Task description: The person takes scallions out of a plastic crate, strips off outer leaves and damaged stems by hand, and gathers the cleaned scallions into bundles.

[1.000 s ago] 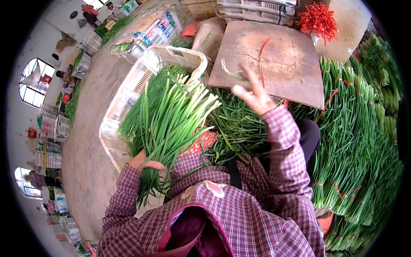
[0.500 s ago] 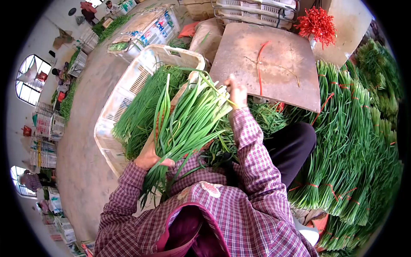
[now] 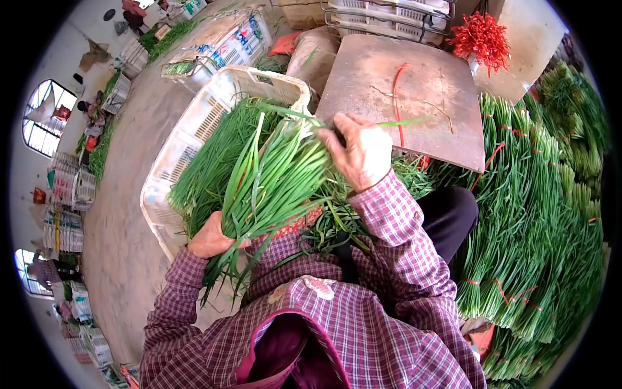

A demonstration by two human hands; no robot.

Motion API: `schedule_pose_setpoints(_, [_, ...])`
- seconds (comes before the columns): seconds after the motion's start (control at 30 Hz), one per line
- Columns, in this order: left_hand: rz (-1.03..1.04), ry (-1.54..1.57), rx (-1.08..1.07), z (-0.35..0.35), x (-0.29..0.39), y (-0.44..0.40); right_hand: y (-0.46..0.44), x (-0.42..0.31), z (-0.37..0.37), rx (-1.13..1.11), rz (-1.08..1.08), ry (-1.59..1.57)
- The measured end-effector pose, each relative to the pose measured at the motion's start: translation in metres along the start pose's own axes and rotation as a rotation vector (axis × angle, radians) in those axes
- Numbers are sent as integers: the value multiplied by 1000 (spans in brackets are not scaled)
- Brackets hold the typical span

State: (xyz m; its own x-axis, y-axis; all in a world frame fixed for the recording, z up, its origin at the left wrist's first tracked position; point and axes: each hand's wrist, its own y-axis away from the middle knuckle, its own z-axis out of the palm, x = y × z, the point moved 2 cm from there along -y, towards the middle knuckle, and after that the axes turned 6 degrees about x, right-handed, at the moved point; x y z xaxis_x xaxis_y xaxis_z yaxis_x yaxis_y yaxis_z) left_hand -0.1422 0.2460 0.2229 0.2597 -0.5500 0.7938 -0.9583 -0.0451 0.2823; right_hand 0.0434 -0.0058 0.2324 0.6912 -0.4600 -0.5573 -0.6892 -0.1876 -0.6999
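Observation:
My left hand is wrapped round the leafy lower part of a loose bunch of garlic chives, its pale ends pointing up and away from me. At those pale ends is my right hand, fingers curled and pinched on a single chive blade that sticks out to the right, slightly blurred. Beneath and beyond the bunch, a white plastic crate holds more chives. Just past my right hand lies a brown board with a red tie on it.
Tied chive bundles are heaped along my right side. A cluster of red ties hangs at the back right. Stacked crates stand behind the board. Loose leaves cover my lap. People and crates are far left.
My right hand has turned over and come nearer, with a blade now trailing from it. My left hand and the bunch have shifted slightly left.

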Motion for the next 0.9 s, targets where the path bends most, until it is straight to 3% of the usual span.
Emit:
schedule_pose_setpoints(0.03, [85,-10,87,0,2,0,-1,4,4,11,17,-41])
schedule_pose_setpoints(0.13, [33,-97,59,-9,4,-4,-3,27,10,23,79,46])
schedule_pose_setpoints(0.2, [62,-102,76,-14,0,-2,-10,59,-2,235,178,102])
schedule_pose_setpoints(0.27, [47,-36,151,-18,-5,2,-12,92,-23,183,295,211])
schedule_pose_setpoints(0.33, [19,-30,165,-21,-10,2,-8,101,-39,-108,281,337])
schedule_pose_setpoints(0.4, [-72,-41,138,-22,-10,2,8,88,-39,-155,140,510])
schedule_pose_setpoints(0.53, [-46,-24,135,-20,-7,-3,17,38,-19,-69,33,25])
schedule_pose_setpoints(0.6, [-6,22,129,-20,-8,-5,23,22,1,-205,147,-129])
schedule_pose_setpoints(0.73, [50,-25,168,-19,-7,-6,21,12,18,-200,95,-122])
schedule_pose_setpoints(0.8, [113,-57,210,-21,-12,-7,20,24,23,-179,267,-193])
schedule_pose_setpoints(0.87, [147,-79,286,-22,-6,-5,18,60,17,-11,179,62])
schedule_pose_setpoints(0.9, [158,-144,293,-25,-10,-5,16,70,6,-25,234,118])
